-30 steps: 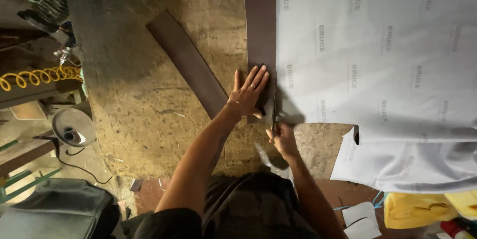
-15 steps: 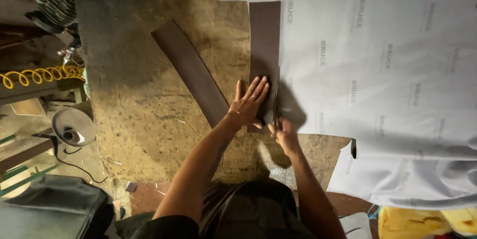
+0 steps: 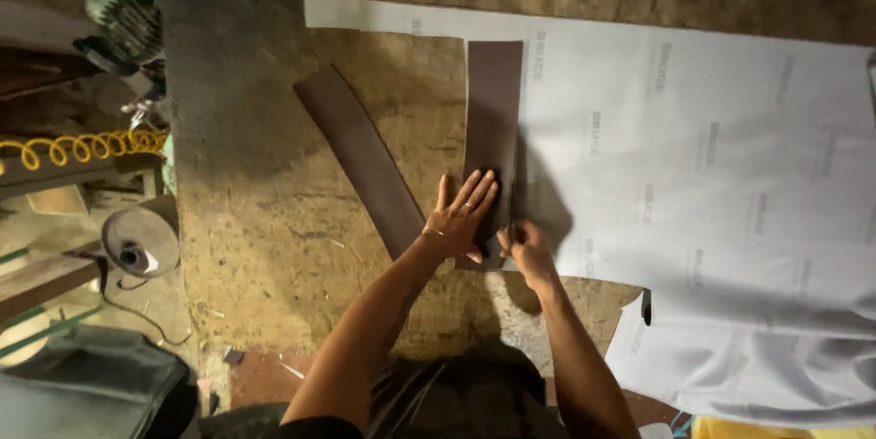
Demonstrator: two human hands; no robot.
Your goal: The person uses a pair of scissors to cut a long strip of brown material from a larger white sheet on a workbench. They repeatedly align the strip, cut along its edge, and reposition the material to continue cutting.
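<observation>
Dark brown straight strip (image 3: 494, 115), seen from the head camera, lies upright on the white sheet (image 3: 693, 156), pressed by the flat, spread left hand (image 3: 464, 213), while the closed right hand (image 3: 524, 247) grips a thin tool at its lower right edge, so the work seems barely started.

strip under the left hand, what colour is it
Dark brown strip, plain, seen in the head view.

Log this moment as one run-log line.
left hand: flat on upright brown strip | right hand: gripping small tool, kind unclear, at strip's right edge | white sheet beside | second brown strip lies diagonal
</observation>
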